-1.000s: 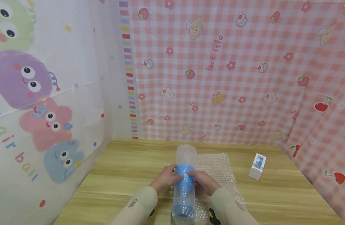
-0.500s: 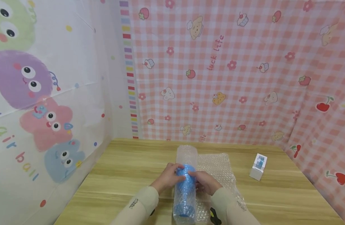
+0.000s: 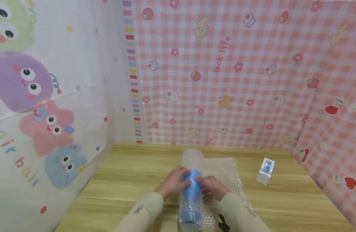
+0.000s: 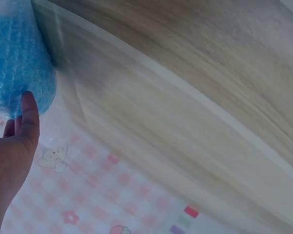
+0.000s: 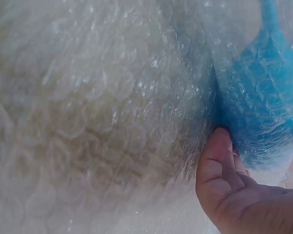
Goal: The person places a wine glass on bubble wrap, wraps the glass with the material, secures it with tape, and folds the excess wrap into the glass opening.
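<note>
A blue object [image 3: 192, 193], wide at both ends and narrow between, lies inside a roll of clear bubble wrap [image 3: 192, 158] on the wooden table. From the left, my left hand [image 3: 175, 181] grips the roll near the blue object's far end, fingers bent over its top. My right hand [image 3: 214, 187] holds the same stretch from the right, its thumb on top and other fingers low at the side. A thin blue stem broadening into a wide end [image 5: 268, 87] shows through the wrap in the right wrist view. Flat, unrolled bubble wrap [image 3: 224, 174] extends right of the roll.
A small white box [image 3: 266, 171] with a blue patch on top stands toward the table's right side. Below my right sleeve is a black and yellow item [image 3: 223, 223]. A pink checked cloth [image 3: 218, 80] hangs behind the wooden table [image 3: 131, 167].
My left hand's fingers have shifted slightly farther over the top of the roll. My right hand and the roll stay almost in place.
</note>
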Available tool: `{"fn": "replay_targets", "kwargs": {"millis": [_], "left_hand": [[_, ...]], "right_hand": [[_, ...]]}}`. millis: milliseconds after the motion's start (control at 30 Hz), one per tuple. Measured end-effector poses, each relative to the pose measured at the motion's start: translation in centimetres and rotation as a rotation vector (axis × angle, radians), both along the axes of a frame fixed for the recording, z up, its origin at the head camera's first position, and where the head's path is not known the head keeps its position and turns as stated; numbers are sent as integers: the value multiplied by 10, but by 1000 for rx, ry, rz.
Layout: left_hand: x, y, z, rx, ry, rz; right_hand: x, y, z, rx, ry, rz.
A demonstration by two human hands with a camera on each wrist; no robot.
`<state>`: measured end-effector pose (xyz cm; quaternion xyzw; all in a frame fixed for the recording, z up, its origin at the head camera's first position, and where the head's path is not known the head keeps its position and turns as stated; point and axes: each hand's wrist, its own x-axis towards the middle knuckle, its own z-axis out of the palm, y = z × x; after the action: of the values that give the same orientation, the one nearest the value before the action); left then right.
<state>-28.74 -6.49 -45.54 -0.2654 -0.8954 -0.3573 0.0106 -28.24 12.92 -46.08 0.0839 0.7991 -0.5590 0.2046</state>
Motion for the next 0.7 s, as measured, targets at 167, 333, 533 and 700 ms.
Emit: {"fn": "replay_targets", "kwargs": {"millis": [167, 333, 533, 700], "left_hand": [[2, -1, 0, -25, 60, -44], [4, -2, 1, -41, 71, -46], [3, -2, 2, -87, 92, -43], [3, -4, 3, -94, 102, -39]], "right_hand": [[1, 1, -1, -17, 12, -2], [1, -1, 1, 38, 31, -14], [2, -5, 3, 55, 78, -71], [2, -11, 1, 102, 201, -105]]}}
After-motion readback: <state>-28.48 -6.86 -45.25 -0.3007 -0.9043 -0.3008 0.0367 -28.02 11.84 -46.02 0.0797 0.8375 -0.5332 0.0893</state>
